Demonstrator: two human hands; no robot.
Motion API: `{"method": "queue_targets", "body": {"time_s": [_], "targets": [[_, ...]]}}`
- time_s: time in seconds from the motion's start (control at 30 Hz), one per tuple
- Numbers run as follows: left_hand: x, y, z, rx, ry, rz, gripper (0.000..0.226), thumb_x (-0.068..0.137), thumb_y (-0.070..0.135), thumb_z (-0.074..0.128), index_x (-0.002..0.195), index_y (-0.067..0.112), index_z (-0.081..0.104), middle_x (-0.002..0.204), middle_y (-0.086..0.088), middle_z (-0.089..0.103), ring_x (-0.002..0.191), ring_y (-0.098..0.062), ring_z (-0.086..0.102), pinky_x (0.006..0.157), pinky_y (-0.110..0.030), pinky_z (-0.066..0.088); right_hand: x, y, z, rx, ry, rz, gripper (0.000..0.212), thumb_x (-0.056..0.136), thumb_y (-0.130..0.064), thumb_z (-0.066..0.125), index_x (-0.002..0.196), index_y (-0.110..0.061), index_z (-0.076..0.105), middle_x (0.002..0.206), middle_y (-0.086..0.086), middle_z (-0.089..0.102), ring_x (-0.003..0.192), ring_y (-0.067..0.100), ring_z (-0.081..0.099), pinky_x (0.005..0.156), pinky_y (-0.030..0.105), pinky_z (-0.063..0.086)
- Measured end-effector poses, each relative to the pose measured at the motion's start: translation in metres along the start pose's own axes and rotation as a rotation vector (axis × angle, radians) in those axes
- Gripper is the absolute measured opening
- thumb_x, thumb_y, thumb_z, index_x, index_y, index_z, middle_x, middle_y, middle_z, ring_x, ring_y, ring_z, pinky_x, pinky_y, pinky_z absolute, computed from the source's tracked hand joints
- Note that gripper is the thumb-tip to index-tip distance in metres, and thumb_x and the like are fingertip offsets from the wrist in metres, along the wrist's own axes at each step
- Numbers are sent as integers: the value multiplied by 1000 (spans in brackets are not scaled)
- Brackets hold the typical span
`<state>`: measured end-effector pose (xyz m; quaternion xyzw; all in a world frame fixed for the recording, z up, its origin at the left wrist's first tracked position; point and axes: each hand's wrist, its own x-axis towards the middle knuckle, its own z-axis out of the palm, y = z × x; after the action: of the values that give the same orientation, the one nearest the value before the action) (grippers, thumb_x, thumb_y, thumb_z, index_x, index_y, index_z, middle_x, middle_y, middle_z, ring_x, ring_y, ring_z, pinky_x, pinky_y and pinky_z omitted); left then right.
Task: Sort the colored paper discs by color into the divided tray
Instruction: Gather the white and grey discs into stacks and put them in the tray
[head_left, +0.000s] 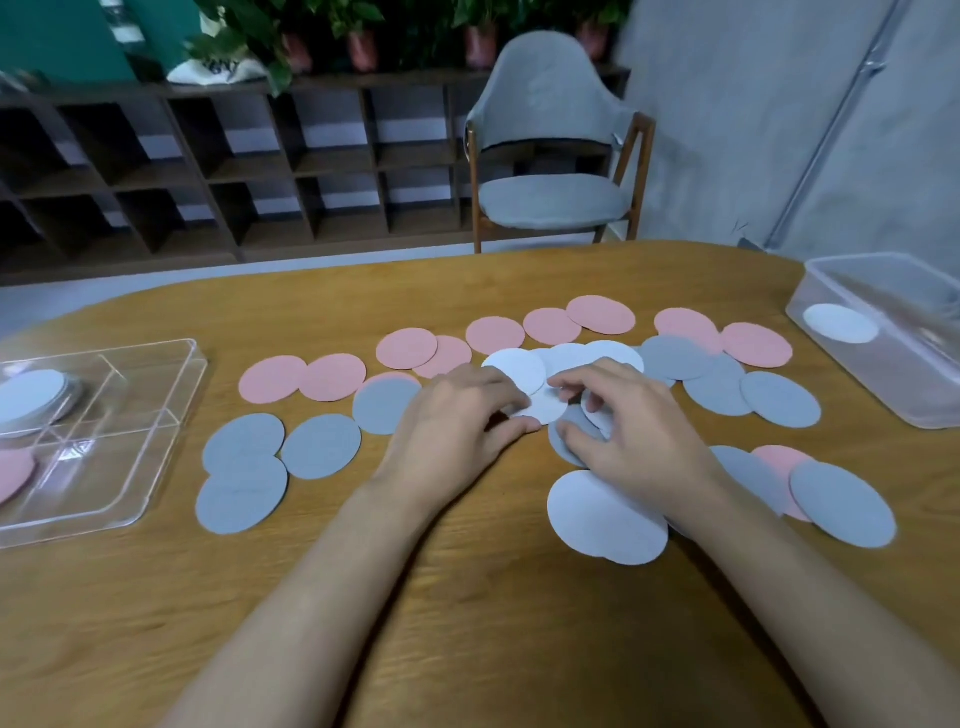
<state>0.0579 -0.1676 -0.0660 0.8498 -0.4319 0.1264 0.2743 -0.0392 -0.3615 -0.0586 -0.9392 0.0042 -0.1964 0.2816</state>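
Now palms-down, left hand (457, 421) pinches white disc (544, 410), right hand (631, 421) has second white disc (596, 415) in grip.

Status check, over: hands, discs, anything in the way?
Left hand pinching white disc; right hand gripping second white disc. Divided tray at left holds white stack, pink disc. Grey disc under right hand.

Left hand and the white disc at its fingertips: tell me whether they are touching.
Touching. The head view shows the left hand pinching the white disc by its edge, between thumb and fingertips.
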Motion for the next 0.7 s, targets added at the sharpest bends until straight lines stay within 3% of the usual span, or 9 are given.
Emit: {"method": "queue_targets", "body": {"time_s": [0.17, 0.27, 0.37, 0.43, 0.53, 0.7], "targets": [[1, 5, 1, 121, 10, 155, 24, 103, 33, 56, 96, 17, 73, 87, 3, 66, 79, -23, 61, 66, -41, 50, 2, 0, 0, -5, -1, -18, 40, 88, -22, 77, 126, -26, 68, 115, -15, 62, 104, 5, 52, 88, 24, 46], [-1, 6, 1, 99, 6, 161, 21, 103, 28, 55, 98, 15, 71, 91, 2, 67, 83, -24, 62, 68, -40, 50, 1, 1, 0, -14, -9, -23, 38, 89, -26, 78, 126, -27, 70, 118, -15, 63, 111, 7, 52, 92, 29, 47], [-2, 3, 0, -53, 33, 53, 13, 98, 29, 67, 104, 18, 71, 101, 7, 66, 94, -14, 62, 75, -33, 52, 1, 1, 1, -30, -25, -21, 36, 91, -28, 76, 127, -27, 70, 120, -15, 64, 116, 10, 52, 95, 37, 50], [-1, 0, 0, -130, 21, -30, 29, 91, 37, 76, 113, 18, 71, 107, 8, 69, 98, -12, 60, 81, -29, 50, 2, 2, 1, -39, -25, -16, 36, 92, -29, 75, 127, -27, 70, 122, -15, 64, 116, 10, 52, 95, 38, 50], [1, -3, 4, -107, -28, -64, 36, 87, 44, 79, 107, 13, 75, 104, 4, 75, 95, -19, 58, 84, -38, 50, 2, 3, 1, -50, -30, -9, 39, 92, -30, 75, 130, -28, 68, 127, -15, 63, 120, 9, 51, 98, 36, 49], [-3, -2, 2, -48, -12, 61, 22, 101, 40, 63, 106, 24, 77, 98, 13, 76, 96, -14, 58, 78, -42, 54, 2, 1, 0, -36, -27, -22, 42, 91, -30, 77, 132, -29, 68, 135, -16, 61, 128, 6, 48, 102, 26, 41]]}}
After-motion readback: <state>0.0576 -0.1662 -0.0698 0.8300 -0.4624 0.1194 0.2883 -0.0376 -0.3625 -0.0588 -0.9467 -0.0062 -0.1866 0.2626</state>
